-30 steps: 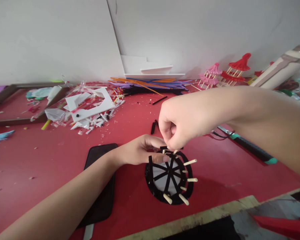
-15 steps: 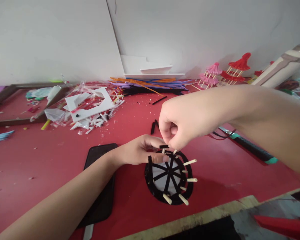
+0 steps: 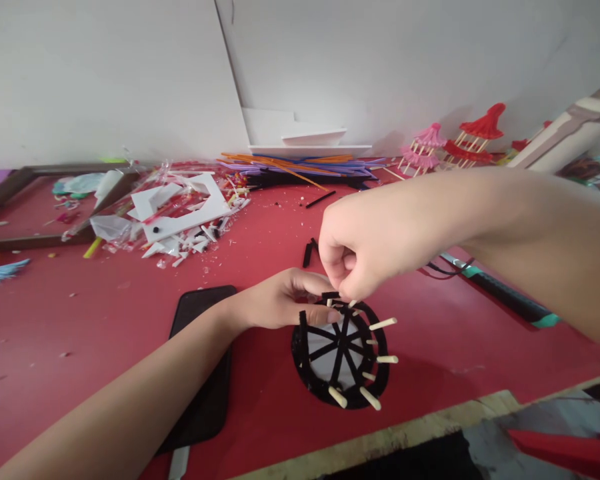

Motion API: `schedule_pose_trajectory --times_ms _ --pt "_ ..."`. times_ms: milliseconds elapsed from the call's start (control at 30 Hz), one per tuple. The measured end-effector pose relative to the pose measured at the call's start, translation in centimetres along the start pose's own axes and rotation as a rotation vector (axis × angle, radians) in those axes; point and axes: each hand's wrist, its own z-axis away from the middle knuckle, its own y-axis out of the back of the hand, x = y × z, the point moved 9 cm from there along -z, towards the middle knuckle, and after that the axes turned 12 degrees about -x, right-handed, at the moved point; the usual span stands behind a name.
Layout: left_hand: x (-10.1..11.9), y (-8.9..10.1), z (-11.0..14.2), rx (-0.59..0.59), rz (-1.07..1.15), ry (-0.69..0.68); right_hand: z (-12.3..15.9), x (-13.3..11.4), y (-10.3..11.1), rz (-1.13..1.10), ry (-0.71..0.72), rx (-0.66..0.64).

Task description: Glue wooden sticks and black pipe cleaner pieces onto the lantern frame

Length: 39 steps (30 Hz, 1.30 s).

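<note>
A round black craft frame (image 3: 379, 383) with fuzzy spokes over a white disc sits on the red table. Several pale wooden sticks (image 3: 384, 323) stand out around its rim, and a black fuzzy strip (image 3: 303, 333) stands at its left side. My left hand (image 3: 300, 300) grips the far left rim, its thumb lying over the inside. Above the far rim, my right hand (image 3: 353, 253) pinches a short black piece of pipe cleaner (image 3: 331, 295) beside the stick tops. The right fingertips partly hide where that piece meets the frame.
A black phone (image 3: 205, 387) lies under my left forearm. Short black pieces (image 3: 307, 255) lie beyond the frame. White scraps (image 3: 180, 213) and a bundle of pipe cleaners (image 3: 305, 170) are at the back. A cutter (image 3: 505, 297) lies under my right forearm.
The view has shifted very slightly. The short black piece in my right hand sits a touch closer to the far rim; my left hand keeps its hold.
</note>
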Motion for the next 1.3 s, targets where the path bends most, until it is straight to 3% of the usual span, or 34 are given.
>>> schedule_pose_trajectory --times_ms 133,267,367,467,667,1067,1300 --pt "-0.4 0.0 0.1 0.012 -0.017 0.039 0.4 0.0 0.4 0.014 0.113 0.117" --pt "-0.3 0.2 0.2 0.023 -0.067 0.017 2.9 -0.7 0.7 -0.065 0.423 0.417" --pt "-0.2 0.2 0.1 0.019 -0.064 -0.001 4.9 -0.7 -0.5 -0.085 0.619 0.593" --pt "0.0 0.0 -0.1 -0.004 -0.042 -0.016 5.6 -0.1 -2.0 -0.041 0.692 0.688" --pt "0.6 -0.3 -0.3 -0.027 0.004 -0.068 4.9 0.7 -3.2 0.0 0.713 0.701" --pt "0.0 0.0 -0.1 0.022 0.004 0.011 4.7 1.0 -3.0 -0.014 0.709 0.715" --pt "0.5 -0.2 -0.2 -0.007 0.026 -0.023 4.9 0.4 -2.6 0.007 0.725 0.74"
